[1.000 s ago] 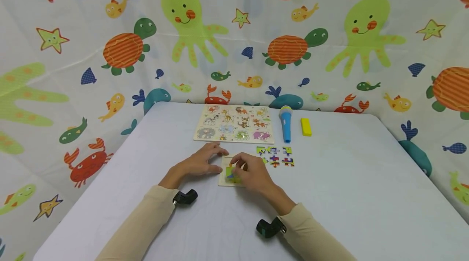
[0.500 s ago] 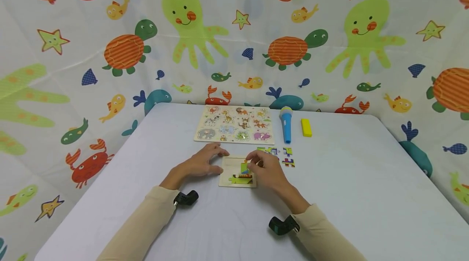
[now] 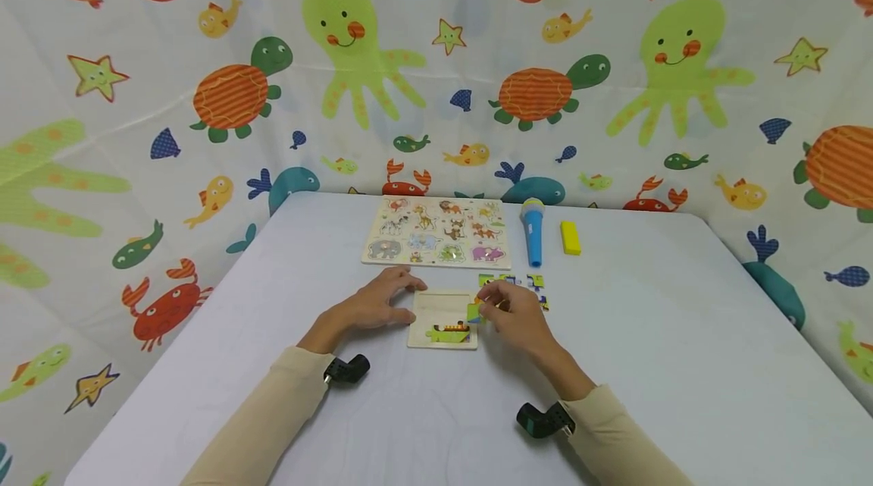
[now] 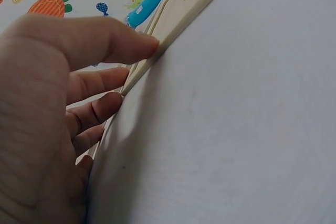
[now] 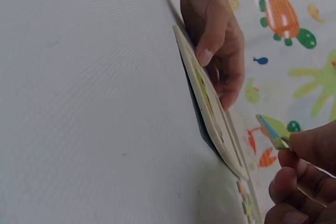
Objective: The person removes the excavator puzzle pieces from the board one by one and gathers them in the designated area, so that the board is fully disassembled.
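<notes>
A small wooden puzzle board (image 3: 426, 311) lies on the table, with a green piece and a dark brown-and-orange piece fitted at its lower right. My left hand (image 3: 373, 301) rests at the board's left side, fingers spread. Its thumb (image 4: 139, 46) touches the edge in the left wrist view. Over the board's right edge, my right hand (image 3: 520, 315) pinches a green-and-blue puzzle piece (image 5: 271, 130) between thumb and fingers. That piece is lifted clear of the board in the right wrist view. More loose puzzle pieces (image 3: 535, 281) lie just behind the right hand, which partly hides them.
Behind the small board lies a larger wooden animal puzzle (image 3: 436, 232). To its right are a blue toy microphone (image 3: 533, 236) and a yellow block (image 3: 570, 237). A patterned sea-animal cloth (image 3: 436, 92) hangs at the back of the white table (image 3: 423, 410).
My right hand has moved right with the puzzle piece, from over the middle of the board to its right edge, uncovering the fitted pieces. The left hand has stayed in place.
</notes>
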### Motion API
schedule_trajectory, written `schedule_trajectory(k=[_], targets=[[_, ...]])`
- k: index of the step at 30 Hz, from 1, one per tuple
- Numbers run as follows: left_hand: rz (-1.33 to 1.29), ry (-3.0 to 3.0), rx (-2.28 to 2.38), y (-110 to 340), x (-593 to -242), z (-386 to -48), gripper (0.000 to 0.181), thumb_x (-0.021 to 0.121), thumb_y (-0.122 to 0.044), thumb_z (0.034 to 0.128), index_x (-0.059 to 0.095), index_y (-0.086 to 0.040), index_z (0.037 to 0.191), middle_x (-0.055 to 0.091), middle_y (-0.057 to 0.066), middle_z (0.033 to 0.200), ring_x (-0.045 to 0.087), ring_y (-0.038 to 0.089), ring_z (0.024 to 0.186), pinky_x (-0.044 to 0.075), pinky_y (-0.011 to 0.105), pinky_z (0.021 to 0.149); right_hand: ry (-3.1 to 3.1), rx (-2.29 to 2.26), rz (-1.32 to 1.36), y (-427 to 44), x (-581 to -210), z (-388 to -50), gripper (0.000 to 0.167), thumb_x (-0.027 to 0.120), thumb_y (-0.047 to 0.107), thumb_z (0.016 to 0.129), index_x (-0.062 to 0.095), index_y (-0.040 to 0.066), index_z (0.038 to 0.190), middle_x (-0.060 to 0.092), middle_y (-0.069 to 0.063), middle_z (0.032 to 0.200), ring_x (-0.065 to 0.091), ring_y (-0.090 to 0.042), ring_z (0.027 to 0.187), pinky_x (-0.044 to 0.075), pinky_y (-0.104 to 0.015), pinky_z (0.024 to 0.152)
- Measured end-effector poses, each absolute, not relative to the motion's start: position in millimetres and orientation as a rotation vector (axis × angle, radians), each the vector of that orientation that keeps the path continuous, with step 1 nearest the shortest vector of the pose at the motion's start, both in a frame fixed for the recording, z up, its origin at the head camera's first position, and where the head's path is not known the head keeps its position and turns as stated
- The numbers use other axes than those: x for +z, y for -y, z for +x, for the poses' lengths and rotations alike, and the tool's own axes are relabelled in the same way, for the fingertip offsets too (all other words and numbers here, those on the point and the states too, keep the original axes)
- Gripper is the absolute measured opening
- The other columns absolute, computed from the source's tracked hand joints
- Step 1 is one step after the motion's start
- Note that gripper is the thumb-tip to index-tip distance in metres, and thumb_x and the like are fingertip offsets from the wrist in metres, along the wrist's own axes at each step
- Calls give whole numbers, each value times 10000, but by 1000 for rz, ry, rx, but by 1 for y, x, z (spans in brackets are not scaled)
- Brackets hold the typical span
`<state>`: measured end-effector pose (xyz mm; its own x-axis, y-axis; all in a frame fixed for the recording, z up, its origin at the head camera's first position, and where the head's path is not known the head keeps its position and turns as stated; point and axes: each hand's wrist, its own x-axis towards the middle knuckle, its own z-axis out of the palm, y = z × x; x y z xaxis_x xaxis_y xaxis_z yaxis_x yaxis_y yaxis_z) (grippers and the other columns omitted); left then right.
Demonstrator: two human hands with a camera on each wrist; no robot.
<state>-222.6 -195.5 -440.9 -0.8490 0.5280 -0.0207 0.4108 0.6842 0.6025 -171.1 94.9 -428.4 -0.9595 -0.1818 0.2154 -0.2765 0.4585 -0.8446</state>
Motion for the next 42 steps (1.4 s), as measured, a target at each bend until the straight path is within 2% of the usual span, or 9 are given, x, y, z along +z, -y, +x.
schedule_trajectory(k=[4, 11, 17, 25, 32, 42], targets=[[755, -2703, 903, 196, -440, -222, 517, 733, -239, 872, 592, -194, 1368, 436, 84, 1508, 169, 314, 1546, 174, 590, 1222, 2619, 1536, 402, -99, -430, -173, 103, 680, 49, 928, 702, 68, 1027, 641, -41, 856, 564, -192, 659, 506, -263, 564], [758, -2699, 902, 196, -442, -223, 519, 736, -248, 865, 598, -195, 1363, 366, 103, 1580, 183, 335, 1539, 186, 609, 1212, 2632, 1532, 367, -109, -433, -173, 99, 679, 40, 922, 702, 55, 1016, 635, -52, 812, 559, -201, 624, 485, -262, 543], [754, -2705, 902, 194, -440, -225, 516, 739, -244, 860, 601, -202, 1356, 417, 73, 1534, 179, 309, 1543, 178, 587, 1222, 2644, 1554, 389, -112, -434, -174, 95, 675, 41, 920, 697, 46, 1012, 628, -50, 796, 549, -198, 620, 470, -249, 534], [732, -2702, 920, 194, -440, -224, 510, 744, -235, 861, 606, -199, 1351, 412, 79, 1538, 172, 308, 1546, 168, 580, 1227, 2686, 1466, 418, -114, -441, -175, 85, 675, 27, 914, 701, 60, 987, 611, -26, 771, 536, -182, 671, 448, -233, 564], [704, -2708, 917, 194, -443, -223, 506, 748, -243, 862, 606, -215, 1347, 415, 72, 1537, 170, 301, 1548, 171, 585, 1225, 2745, 1386, 362, -113, -446, -176, 57, 717, 73, 905, 715, 97, 957, 619, 6, 770, 542, -173, 726, 453, -238, 609], [730, -2713, 916, 193, -441, -223, 504, 748, -234, 863, 607, -207, 1346, 502, 45, 1407, 170, 293, 1548, 177, 582, 1225, 2743, 1382, 353, -114, -443, -176, 54, 735, 82, 896, 712, 74, 945, 628, 1, 797, 543, -168, 741, 463, -244, 620]])
